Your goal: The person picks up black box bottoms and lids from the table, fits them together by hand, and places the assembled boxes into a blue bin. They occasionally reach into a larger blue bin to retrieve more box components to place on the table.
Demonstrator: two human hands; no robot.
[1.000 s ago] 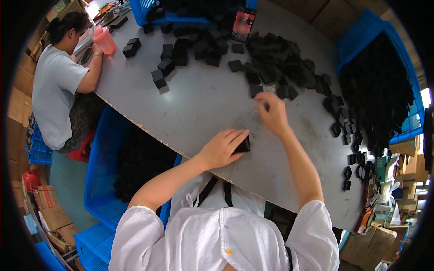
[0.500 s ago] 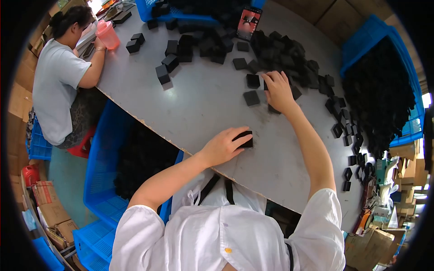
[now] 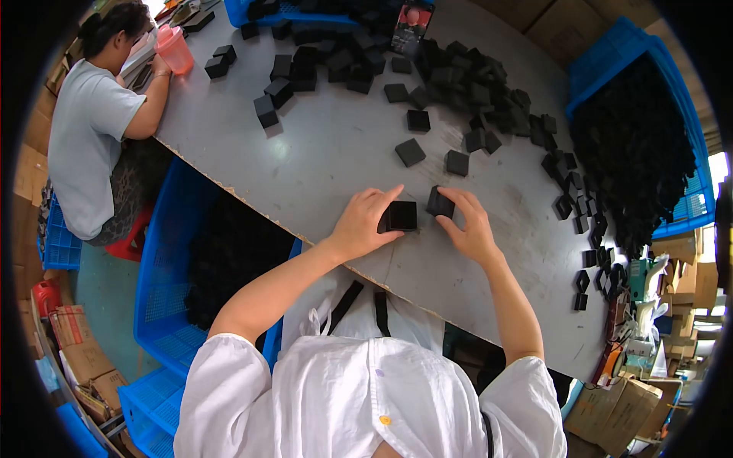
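Note:
My left hand (image 3: pixel 362 223) is closed around a small black square box (image 3: pixel 402 216) near the table's front edge, thumb below and fingers above. The box's darker square face, perhaps an open hollow, points toward the right. Just to the right, my right hand (image 3: pixel 469 227) grips a black block (image 3: pixel 440 202) between thumb and fingers, tilted slightly. A small gap separates the two pieces. Beyond the hands lie loose black pieces, among them a flat square (image 3: pixel 410 153) and a block (image 3: pixel 456 162).
A large heap of black pieces (image 3: pixel 477 95) covers the back of the grey table (image 3: pixel 328 164). A phone (image 3: pixel 411 27) stands behind it. Blue crates of black items stand at the right (image 3: pixel 611 65) and lower left (image 3: pixel 156 294). Another person (image 3: pixel 95 130) sits at left beside a pink cup (image 3: pixel 175 50).
My right hand has come back from the heap toward me, bringing a black block close to the left hand. The left hand's box is turned, its square face now showing. The view has shifted slightly.

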